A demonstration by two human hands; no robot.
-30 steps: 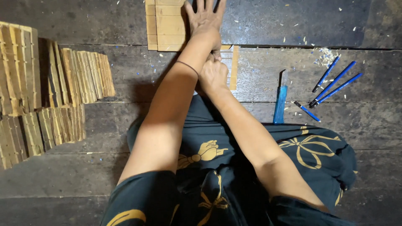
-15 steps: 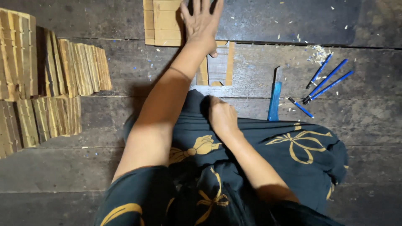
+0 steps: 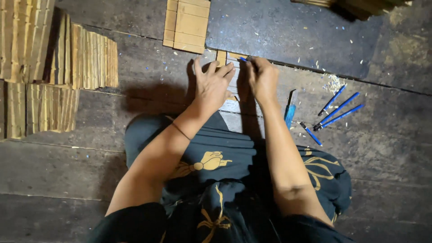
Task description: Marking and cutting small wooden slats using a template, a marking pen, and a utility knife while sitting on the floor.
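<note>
Your left hand (image 3: 212, 86) lay flat, fingers spread, on the thin pale wooden slats (image 3: 221, 57) on the dark plank floor (image 3: 90, 166). Your right hand (image 3: 262, 76) pinched a slim blue pen (image 3: 243, 59) over them; the blue-handled knife (image 3: 289, 112) lay just beside.

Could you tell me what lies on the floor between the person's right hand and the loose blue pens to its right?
In the head view, a blue-handled cutter lies on the floorboards between the right hand and the blue pens.

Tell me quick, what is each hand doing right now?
Left hand: open, pressed flat on the bamboo strips.
Right hand: closed around a blue pen.
</note>
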